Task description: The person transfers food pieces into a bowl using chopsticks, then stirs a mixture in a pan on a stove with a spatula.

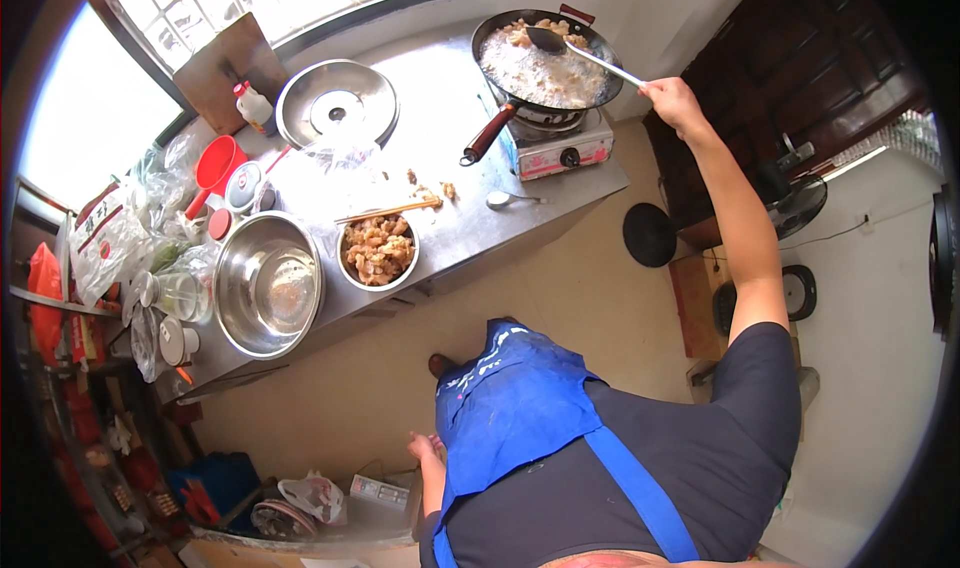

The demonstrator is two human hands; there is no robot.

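Observation:
My right hand (672, 103) is closed around the long pale handle of a spatula (546, 40). Its dark head rests among browned pieces (522, 32) in foamy, bubbling liquid. A dark wok (482, 71) with a wooden handle (490, 136) holds them, standing on a portable gas stove (566, 156). Down at my left side, by the blue apron (510, 398), hangs my left hand (426, 445), empty with fingers loosely apart. On the metal counter (470, 233), a bowl (376, 286) holds raw-looking marinated meat chunks (378, 248), with chopsticks (388, 210) across its rim.
An empty steel basin (268, 286) stands left of the meat bowl; another wide metal basin (372, 88) sits behind. A spoon (512, 200) lies near the counter edge. Red ladle (218, 164), white bottle (255, 108), jars and plastic bags crowd the left end. A dark door (800, 58) is at right.

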